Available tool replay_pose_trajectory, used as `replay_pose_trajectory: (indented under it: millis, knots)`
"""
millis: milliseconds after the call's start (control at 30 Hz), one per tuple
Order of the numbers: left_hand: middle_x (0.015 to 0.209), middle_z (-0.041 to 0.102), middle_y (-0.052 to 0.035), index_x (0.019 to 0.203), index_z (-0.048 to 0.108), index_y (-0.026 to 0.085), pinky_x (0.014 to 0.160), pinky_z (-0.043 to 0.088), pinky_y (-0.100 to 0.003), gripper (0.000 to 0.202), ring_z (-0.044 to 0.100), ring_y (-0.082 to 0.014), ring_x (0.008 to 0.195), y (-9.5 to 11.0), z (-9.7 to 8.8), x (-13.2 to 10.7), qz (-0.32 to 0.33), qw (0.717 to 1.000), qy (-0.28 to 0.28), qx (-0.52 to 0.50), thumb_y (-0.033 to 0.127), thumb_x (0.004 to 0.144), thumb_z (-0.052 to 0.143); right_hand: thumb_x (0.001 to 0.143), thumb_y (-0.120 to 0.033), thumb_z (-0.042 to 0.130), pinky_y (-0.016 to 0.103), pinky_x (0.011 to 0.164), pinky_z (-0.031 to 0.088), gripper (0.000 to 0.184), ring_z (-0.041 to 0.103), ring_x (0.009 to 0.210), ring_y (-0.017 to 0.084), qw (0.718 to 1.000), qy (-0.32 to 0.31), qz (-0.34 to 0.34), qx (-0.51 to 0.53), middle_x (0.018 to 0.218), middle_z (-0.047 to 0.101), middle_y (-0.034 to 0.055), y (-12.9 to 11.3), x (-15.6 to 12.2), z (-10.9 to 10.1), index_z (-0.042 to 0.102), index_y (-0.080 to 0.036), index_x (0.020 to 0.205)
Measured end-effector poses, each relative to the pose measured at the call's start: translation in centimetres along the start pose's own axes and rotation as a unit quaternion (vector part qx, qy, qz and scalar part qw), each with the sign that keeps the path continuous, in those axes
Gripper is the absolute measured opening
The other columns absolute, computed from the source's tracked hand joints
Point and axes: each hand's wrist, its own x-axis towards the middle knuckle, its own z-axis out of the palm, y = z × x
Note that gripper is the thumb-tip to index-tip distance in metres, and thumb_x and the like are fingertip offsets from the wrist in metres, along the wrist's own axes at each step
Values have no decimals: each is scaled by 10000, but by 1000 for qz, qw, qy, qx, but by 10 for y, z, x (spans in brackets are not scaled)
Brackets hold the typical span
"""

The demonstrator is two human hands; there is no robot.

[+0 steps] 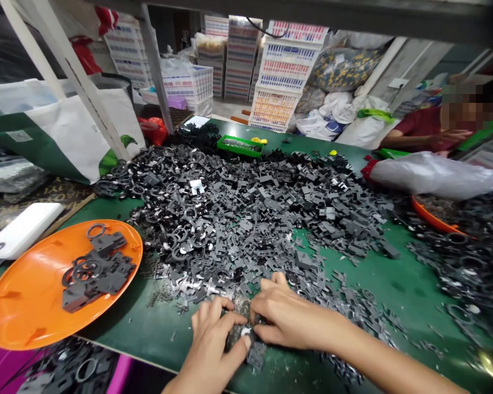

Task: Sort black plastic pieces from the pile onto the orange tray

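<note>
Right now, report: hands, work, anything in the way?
Left hand and right hand close together at small dark-grey plastic parts; grip unclear. Loose heap of grey-black plastic pieces crowding the green tabletop.

A small dark gray piece (256,354), partly hidden by fingers (271,306), sits near the green desk's (148,345) front edge, below a sprawling, jumbled heap of gray and black parts (267,194).

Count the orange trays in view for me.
2. One large orange tray sits at the left, bearing dark parts; the other orange tray is at the right, only partly visible near a plastic bag. More could be hidden.
</note>
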Motion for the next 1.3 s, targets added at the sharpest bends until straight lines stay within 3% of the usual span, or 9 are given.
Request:
replay_pose_trajectory:
  millis: [133, 267, 433, 833, 1100, 1300]
  knots:
    - [1080, 525, -39, 961, 648, 298, 850, 359, -438, 174, 444, -273, 1018, -1, 1, -1, 8, 1000, 9, -2, 313, 796, 594, 818, -260, 585, 347, 796, 276, 125, 430, 779, 185, 999, -6, -7, 39, 589, 482, -14, 5, 4, 2, 607, -184, 721]
    - [1074, 525, -38, 957, 650, 298, 851, 360, -436, 171, 444, -269, 1012, -2, 1, -1, 12, 1000, 12, 0, 316, 794, 600, 882, -233, 499, 369, 820, 278, 155, 439, 806, 186, 996, -32, -25, 81, 665, 555, -1, 9, 7, 2, 618, -195, 790]
    - [1073, 513, -36, 959, 647, 297, 852, 359, -431, 166, 434, -266, 1010, -2, 1, 0, 12, 1000, 6, 0, 322, 808, 583, 936, -217, 388, 392, 793, 299, 219, 431, 797, 193, 997, -53, -56, 28, 786, 563, 37, 6, 7, -5, 580, -181, 838]
    - [1077, 504, -46, 969, 640, 295, 839, 342, -431, 180, 431, -273, 1006, -3, 1, 2, 11, 1000, -17, 1, 374, 836, 549, 930, -236, 430, 393, 792, 315, 186, 439, 812, 191, 990, -107, -86, 26, 852, 552, 40, 10, 19, -12, 599, -184, 871]
    - [1052, 516, -34, 939, 647, 298, 829, 335, -415, 142, 444, -263, 987, -4, 6, -1, 14, 1000, 27, -4, 340, 812, 598, 933, -214, 416, 409, 792, 304, 198, 428, 847, 212, 992, -99, -69, -24, 857, 552, 66, -1, 20, -18, 571, -168, 819]
    - [1084, 518, -44, 979, 654, 300, 855, 354, -428, 199, 441, -272, 1015, -5, 0, 1, 15, 1000, -15, -5, 393, 824, 572, 933, -184, 393, 354, 750, 294, 149, 407, 791, 180, 996, -33, -74, -25, 855, 536, 50, 0, 6, -8, 524, -176, 863]
